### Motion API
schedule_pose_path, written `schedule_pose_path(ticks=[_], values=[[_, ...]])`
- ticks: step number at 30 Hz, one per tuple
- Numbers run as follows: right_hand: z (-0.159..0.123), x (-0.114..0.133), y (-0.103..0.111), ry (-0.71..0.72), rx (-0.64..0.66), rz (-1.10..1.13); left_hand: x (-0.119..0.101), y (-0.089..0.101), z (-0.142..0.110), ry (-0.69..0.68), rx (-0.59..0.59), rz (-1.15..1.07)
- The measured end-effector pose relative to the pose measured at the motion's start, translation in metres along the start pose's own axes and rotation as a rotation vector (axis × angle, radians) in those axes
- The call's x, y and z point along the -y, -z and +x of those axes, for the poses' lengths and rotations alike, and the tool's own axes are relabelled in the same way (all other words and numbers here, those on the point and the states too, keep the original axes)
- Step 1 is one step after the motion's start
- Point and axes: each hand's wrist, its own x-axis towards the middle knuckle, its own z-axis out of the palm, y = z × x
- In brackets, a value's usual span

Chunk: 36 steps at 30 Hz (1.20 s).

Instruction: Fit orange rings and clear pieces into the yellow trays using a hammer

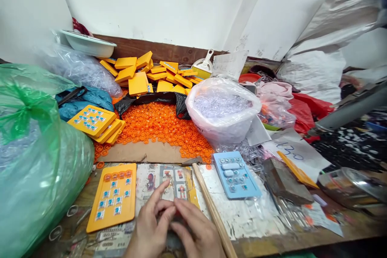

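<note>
My left hand (153, 221) is over the near edge of the printed sheet (145, 181), index finger stretched forward. Its thumb and the other fingers are pressed together. My right hand (199, 227) is beside it with curled fingers, their tips meeting the left hand's. Anything between the fingertips is too small or hidden. Left of my hands lies a yellow-orange panel (121, 177) with small clear-and-blue pieces in it and orange rings along its top row. A wooden handle (213, 209) lies at an angle right of my hands. Beyond it rests a light blue panel (238, 173) with similar pieces.
Loose orange rings (160, 125) are heaped behind a cardboard strip (139, 152). A white bag (223, 125) holds clear parts. Yellow panels (136, 84) are piled at the back. A green bag (60, 169) bulges at left; a dark block (284, 181) sits at right.
</note>
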Motion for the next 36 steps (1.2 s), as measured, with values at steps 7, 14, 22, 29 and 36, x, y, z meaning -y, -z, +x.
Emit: schedule_pose_path(ticks=[7, 14, 22, 29, 36], values=[[0.009, 0.025, -0.043, -0.221, -0.124, 0.454, -0.005, 0.042, -0.024, 0.099, 0.016, -0.038], [0.039, 0.026, -0.095, -0.547, -0.179, 0.701, 0.019, 0.1, -0.019, -0.246, -0.701, 0.95], [0.047, 0.041, -0.137, -0.591, -0.186, 0.886, 0.041, 0.105, -0.007, -0.014, -0.644, 0.724], [0.042, 0.041, -0.128, -0.605, -0.242, 0.963, -0.004, 0.085, -0.01, 0.005, -0.797, -0.045], [0.025, 0.025, -0.071, -0.639, -0.337, 0.906, -0.03, 0.044, -0.012, 0.291, -0.434, -0.551]])
